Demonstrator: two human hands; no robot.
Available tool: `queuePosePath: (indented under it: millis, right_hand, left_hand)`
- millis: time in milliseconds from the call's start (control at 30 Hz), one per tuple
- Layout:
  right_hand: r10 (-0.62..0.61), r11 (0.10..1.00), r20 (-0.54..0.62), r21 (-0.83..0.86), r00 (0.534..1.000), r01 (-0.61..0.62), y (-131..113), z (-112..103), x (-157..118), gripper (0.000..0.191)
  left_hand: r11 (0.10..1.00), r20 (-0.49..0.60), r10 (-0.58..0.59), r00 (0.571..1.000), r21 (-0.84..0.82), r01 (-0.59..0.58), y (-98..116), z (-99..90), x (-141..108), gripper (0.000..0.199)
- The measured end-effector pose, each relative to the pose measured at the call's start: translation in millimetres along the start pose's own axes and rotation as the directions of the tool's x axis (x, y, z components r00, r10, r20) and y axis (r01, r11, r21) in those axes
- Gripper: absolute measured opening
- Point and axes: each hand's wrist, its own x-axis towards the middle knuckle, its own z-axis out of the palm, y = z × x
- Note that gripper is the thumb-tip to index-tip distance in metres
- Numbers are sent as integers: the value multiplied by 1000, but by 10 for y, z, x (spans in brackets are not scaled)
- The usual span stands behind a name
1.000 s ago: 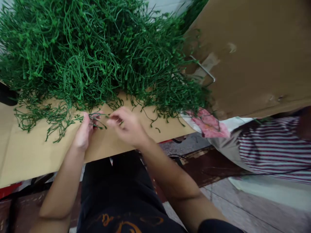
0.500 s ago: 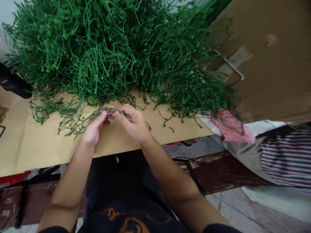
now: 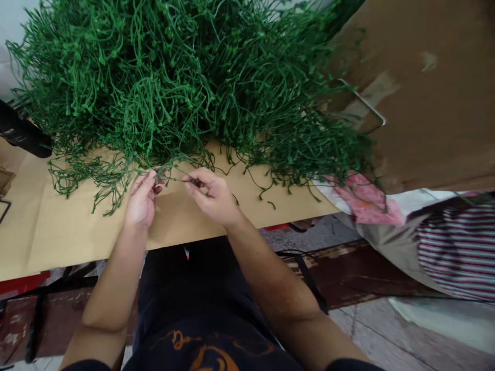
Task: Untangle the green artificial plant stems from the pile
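Observation:
Both of my hands are raised over the cardboard-covered table (image 3: 93,239), just in front of a big heap of green artificial plant stems (image 3: 170,93). My left hand (image 3: 142,198) is closed, its thumb and fingers pinching thin green plastic stems (image 3: 166,172). To its right, my right hand (image 3: 212,193) is pinched shut on the other end of a stem, and a thin strand stretches between the two hands. A looser tangle of stems (image 3: 110,185) lies on the table left of my left hand.
A large cardboard box (image 3: 436,113) stands at the right, a bent metal wire (image 3: 367,105) by its side. Below it lies a pink plastic bag (image 3: 363,198). A person's striped clothing (image 3: 456,252) shows at the right edge. A black cylinder (image 3: 23,131) is at the left.
My left hand has shifted slightly left and away from my right hand. The stem bundle lying across both hands is now a thin strand drawn between them.

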Motion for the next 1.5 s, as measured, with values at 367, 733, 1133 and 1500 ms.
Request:
queuePosePath:
  millis: [367,733,1133,1500]
  right_hand:
    - [7,1000,-60,-3,998,-7,-48,114,94,30]
    - [-235,922,-163,-349,958,167,-42,74,90,15]
    - [-227,915,-163,-374,960,152,-19,66,103,16]
    - [47,962,211,253,976,-101,21,43,146,29]
  left_hand:
    - [969,133,-47,990,245,13,-4,43,-58,26]
    - [451,321,573,755,645,-617,50,12,-132,26]
    - [631,331,304,893,632,-449,-69,-64,-45,6]
    - [721,356,260,898,547,-425,-65,-30,-60,20]
